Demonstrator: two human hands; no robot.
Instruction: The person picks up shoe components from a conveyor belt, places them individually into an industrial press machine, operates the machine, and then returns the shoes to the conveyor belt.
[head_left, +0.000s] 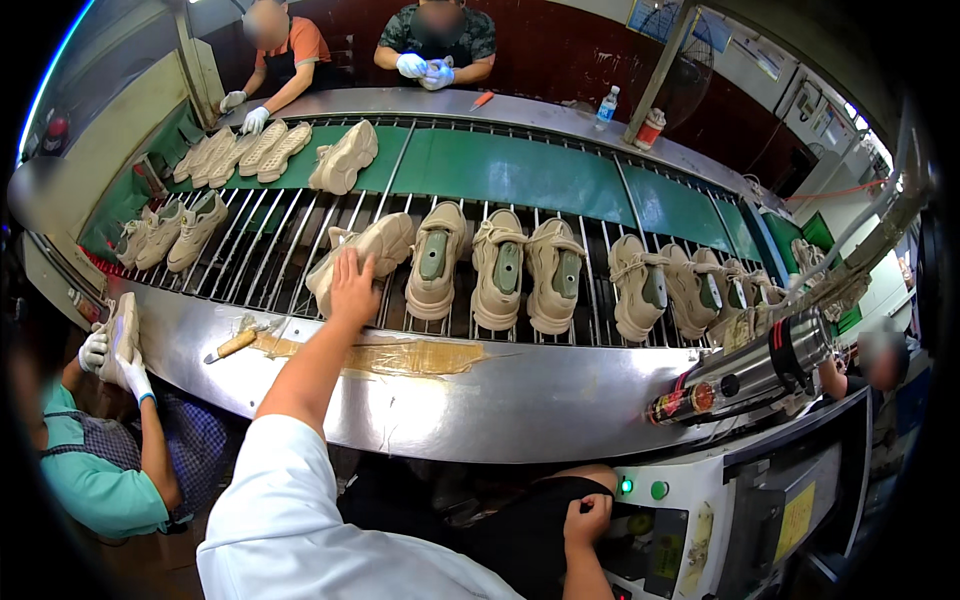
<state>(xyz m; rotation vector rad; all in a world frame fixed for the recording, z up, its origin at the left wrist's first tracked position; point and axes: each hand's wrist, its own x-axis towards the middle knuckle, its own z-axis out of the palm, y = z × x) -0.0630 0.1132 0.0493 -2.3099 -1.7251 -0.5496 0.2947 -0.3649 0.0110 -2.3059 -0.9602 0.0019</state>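
My left hand (352, 284) reaches over the steel ledge onto a beige sneaker (385, 240) that lies tipped on the roller conveyor. Its fingers are spread over the side of the shoe and grip it. To the right of that shoe, more beige sneakers (436, 262) stand in a row, with green shoe lasts (507, 268) showing in their openings. My right hand (587, 520) is curled closed near my knee, beside the control panel; whether anything is inside it is hidden.
A knife with a wooden handle (232, 345) lies on the ledge (420, 410). A steel thermos (745, 365) lies at the right. Beyond the rollers, a green belt (520, 175) carries soles (285, 150). Co-workers sit at left, handling a shoe (122, 335), and across the line.
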